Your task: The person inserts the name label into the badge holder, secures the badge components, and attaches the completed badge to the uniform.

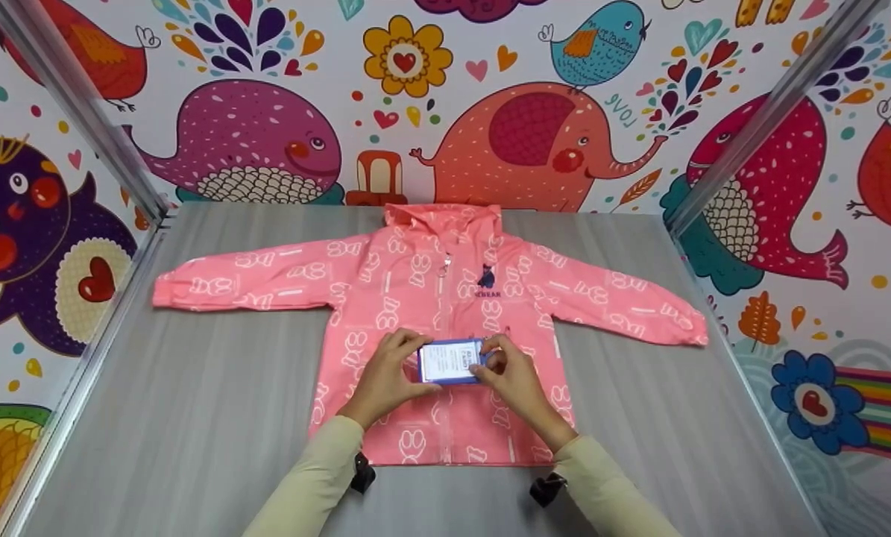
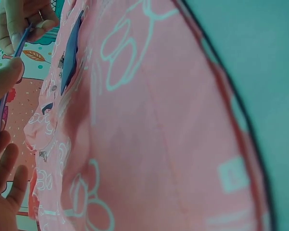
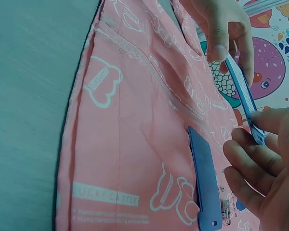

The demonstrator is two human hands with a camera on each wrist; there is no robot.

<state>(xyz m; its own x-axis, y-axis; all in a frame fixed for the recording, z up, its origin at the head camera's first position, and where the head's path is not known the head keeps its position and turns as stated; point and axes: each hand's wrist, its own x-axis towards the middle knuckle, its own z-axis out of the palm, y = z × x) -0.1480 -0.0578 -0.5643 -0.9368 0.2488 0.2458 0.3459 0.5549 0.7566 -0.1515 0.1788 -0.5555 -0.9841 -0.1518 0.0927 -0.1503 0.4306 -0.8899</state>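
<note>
A blue-edged badge holder (image 1: 447, 361) with a white printed card is held up over the front of a pink jacket (image 1: 385, 298). My left hand (image 1: 387, 374) grips its left end between thumb and fingers. At the other end, my right hand (image 1: 517, 375) pinches it with curled fingers. Both wrist views show the holder edge-on, as a thin blue strip (image 3: 242, 94). Beneath it, a flat blue piece (image 3: 205, 178) with a small slot at one end lies on the jacket; the hands and badge holder appear to cover it in the head view.
The jacket lies spread on a grey table (image 1: 229, 388), sleeves stretched out sideways and collar toward the back wall. Its front zipper pull (image 1: 445, 265) sits near the top. Panels with cartoon animals (image 1: 534, 149) and metal frame posts (image 1: 777, 112) border the table.
</note>
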